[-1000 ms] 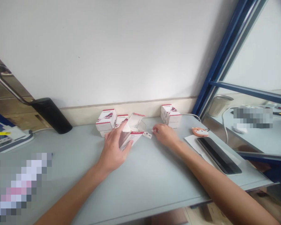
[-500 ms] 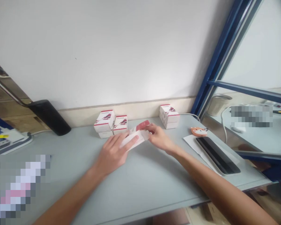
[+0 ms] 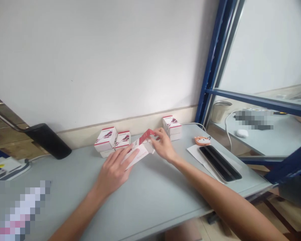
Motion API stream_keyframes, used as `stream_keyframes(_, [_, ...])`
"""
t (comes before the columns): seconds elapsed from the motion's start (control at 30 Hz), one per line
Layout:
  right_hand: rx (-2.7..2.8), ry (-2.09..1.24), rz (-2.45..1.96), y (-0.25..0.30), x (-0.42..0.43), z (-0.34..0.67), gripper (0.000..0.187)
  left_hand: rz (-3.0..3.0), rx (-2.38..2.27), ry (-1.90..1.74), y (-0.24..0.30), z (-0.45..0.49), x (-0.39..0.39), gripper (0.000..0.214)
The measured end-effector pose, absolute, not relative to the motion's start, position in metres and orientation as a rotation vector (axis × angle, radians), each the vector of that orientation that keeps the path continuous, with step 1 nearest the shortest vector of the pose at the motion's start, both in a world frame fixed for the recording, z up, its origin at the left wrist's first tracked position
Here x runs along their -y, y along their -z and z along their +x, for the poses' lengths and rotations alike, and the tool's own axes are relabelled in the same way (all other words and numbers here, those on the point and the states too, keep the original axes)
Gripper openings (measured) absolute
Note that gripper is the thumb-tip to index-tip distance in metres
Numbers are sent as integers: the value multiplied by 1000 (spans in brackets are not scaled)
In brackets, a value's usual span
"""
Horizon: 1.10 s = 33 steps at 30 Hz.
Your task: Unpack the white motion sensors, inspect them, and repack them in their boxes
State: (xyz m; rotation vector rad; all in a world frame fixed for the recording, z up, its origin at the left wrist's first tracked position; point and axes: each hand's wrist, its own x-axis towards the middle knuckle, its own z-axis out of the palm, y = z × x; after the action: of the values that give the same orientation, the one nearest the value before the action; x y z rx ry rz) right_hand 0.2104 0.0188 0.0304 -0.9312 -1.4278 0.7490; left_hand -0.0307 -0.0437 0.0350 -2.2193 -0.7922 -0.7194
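Observation:
A small white and red cardboard box lies tilted between my hands, above the grey table. My left hand is wrapped over its near end, fingers on top. At the far end a red flap stands raised, and my right hand has its thumb and fingers closed on that flap. The inside of the box is hidden. Just behind my left hand are stacked white boxes with red edges and a similar box. Past my right hand stands another stack of such boxes by the wall.
To the right, a black phone rests on white paper, beside an orange animal-face case. A black padded cylinder on a metal arm stands left, near a power strip. A blue metal frame edges the table's right side.
The view has turned slightly right, so the surroundings sit further left. The red flap shows more raised and bent, with my right fingers further up it. My left hand still holds the box.

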Motion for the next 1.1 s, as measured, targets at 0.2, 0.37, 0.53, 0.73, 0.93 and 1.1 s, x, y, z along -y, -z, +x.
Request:
stream_keyframes(0.2, [991,-597,-814,-57,-30,243,27,-2107,948,691,-61,-35,11,81])
stream_keyframes(0.37, [783,-192,-902,-59,-28,251,23,-2285,1077,379,-65,5,-38,75])
stream_keyframes(0.53, [809,-171,-904,-55,-27,244,22,-2485,1092,212,-36,35,-71,77])
stream_keyframes(0.73, [831,-240,-905,-48,-30,241,23,-2777,1151,332,-33,19,-65,78])
stream_keyframes(0.93, [1003,-486,-959,-44,-24,231,26,-2629,1494,1436,-40,10,4,55])
stream_keyframes(1.1, [1170,-1027,-941,-32,-4,200,32,-2873,1930,1889,-20,12,52,57])
